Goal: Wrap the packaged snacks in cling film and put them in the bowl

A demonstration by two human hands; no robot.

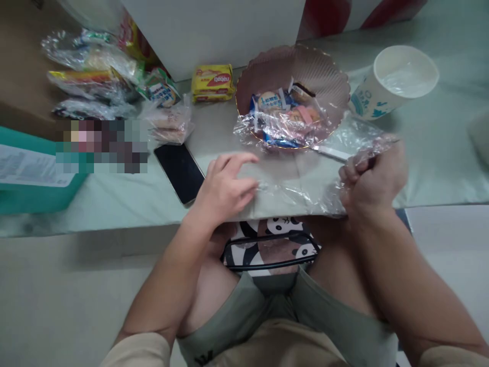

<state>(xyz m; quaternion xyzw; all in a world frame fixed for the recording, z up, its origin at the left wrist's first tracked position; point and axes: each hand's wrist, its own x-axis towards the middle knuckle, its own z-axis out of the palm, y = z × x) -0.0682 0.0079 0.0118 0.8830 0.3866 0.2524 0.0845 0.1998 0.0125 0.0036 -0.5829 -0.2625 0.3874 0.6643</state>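
Observation:
My right hand (374, 178) is closed in a fist around crumpled clear plastic film (321, 196), which spreads over the table between my hands. My left hand (231, 186) has its thumb and fingers curved and apart, close to the film's left edge; whether the fingertips touch it I cannot tell. Just beyond is a pinkish ribbed glass bowl (263, 66) with a gold rim, holding several wrapped snacks (273, 102). Clear plastic also lies over the bowl's front rim. A thin whitish strip (332, 153) runs from the bowl toward my right hand.
A paper cup (405, 76) stands right of the bowl. Yellow snack packs (212, 81) sit to its left. A dark phone (181, 173) lies by my left wrist. More packaged snacks (95, 76), a teal box (46, 193) and a white box (217, 30) stand around the far and left sides.

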